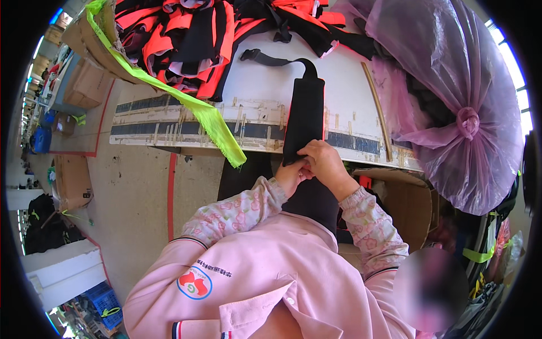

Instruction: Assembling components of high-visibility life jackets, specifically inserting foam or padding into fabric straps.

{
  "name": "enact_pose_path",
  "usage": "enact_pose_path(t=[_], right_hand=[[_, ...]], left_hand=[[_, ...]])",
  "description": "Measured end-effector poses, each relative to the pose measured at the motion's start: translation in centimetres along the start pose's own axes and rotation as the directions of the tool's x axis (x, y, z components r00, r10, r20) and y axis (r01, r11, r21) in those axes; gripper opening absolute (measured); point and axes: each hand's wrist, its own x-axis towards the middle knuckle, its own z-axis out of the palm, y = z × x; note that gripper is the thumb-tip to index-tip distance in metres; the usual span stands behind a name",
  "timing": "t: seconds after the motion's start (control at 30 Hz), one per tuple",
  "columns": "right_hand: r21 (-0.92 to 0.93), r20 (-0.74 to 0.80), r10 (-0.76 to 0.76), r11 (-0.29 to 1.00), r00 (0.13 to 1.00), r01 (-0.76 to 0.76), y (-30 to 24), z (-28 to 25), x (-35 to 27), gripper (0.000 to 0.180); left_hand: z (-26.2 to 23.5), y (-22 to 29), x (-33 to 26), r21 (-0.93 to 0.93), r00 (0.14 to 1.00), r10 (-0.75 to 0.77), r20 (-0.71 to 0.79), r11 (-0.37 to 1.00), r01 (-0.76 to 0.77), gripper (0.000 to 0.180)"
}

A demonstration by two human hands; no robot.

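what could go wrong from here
The black panel pokes past the table's front edge, so it might slip down if the hands let go. The yellow-green strip also hangs over that edge and could catch on the left sleeve. The piled orange-and-black pieces might slide onto the panel's strap.

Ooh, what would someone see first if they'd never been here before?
Probably the bright orange-and-black fabric pile at the far left of the white table, with a neon yellow-green strip hanging down past the table's front edge. Next comes the big, shiny purple bag, knotted, on the right. In the middle, a black strap stands out, with the left hand and right hand at its near end.
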Motion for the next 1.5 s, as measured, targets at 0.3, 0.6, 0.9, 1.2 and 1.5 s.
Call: enact_pose_path(t=[0.3,0.6,0.9,1.2,1.5], right_hand=[[-0.084,0.023,-0.102,0.991,0.994,0.104,-0.6,-0.7,-1.2,0.026],[0.005,0.124,-0.107,0.994,0.987,0.107,-1.4,-2.1,-1.4,0.019],[-0.449,-0.125,-0.132,0.891,0.983,0.062,-0.8,0.5,2.6,0.065],[-0.486,-0.111,0.007,0.872,0.994,-0.061,3.7,2.0,9.6,0.073],[-0.345,-0.050,0.075,0.935,0.996,-0.088,5.3,0.7,10.8,0.072]], left_hand=[[-2.3,5.4,-2.2,-0.066,0.928,-0.258,0.267,0.956,0.285,0.059],[-0.4,5.0,-0.9,0.038,0.938,-0.347,-0.005,0.937,0.347,0.031],[0.1,3.6,-1.0,0.143,0.969,-0.165,-0.185,0.971,0.193,0.020],[0.8,2.6,-0.3,0.367,0.963,-0.024,-0.268,0.922,0.125,0.017],[0.0,1.5,-0.1,0.362,0.968,0.027,-0.248,0.930,0.066,0.026]])
